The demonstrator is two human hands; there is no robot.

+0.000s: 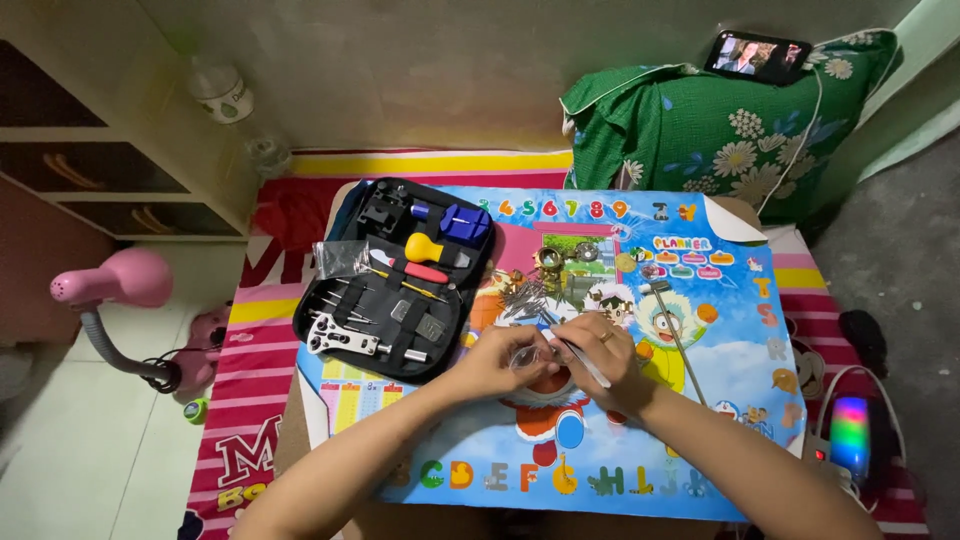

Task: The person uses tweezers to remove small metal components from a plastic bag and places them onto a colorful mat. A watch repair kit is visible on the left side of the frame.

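Head view: both hands are seen together over the middle of a colourful cartoon poster (700,420) that is spread on the tabletop. A small clear plastic bag (527,357) is pinched at its left side by the fingers of the left hand (497,362), which are closed on it. A thin white tool (578,360), shaped like a pen or tweezers, is gripped in the closed right hand (607,362), and its upper end is laid against the bag. A ring is worn on one finger of the right hand. What is inside the bag cannot be told.

Just beyond the hands, a heap of thin metal pins (527,296) is spread on the poster, and a few small round metal parts (560,257) are set near it. A long thin metal rod (678,335) is laid to the right of the hands. An open black tool case (400,275) is placed to the left, partly on the poster, filled with small tools, among them a yellow-handled one (428,247). A green flowered pillow (720,125) is seen at the far right with a phone (757,56) resting on it. A pink lamp (115,290) is seen at the left.
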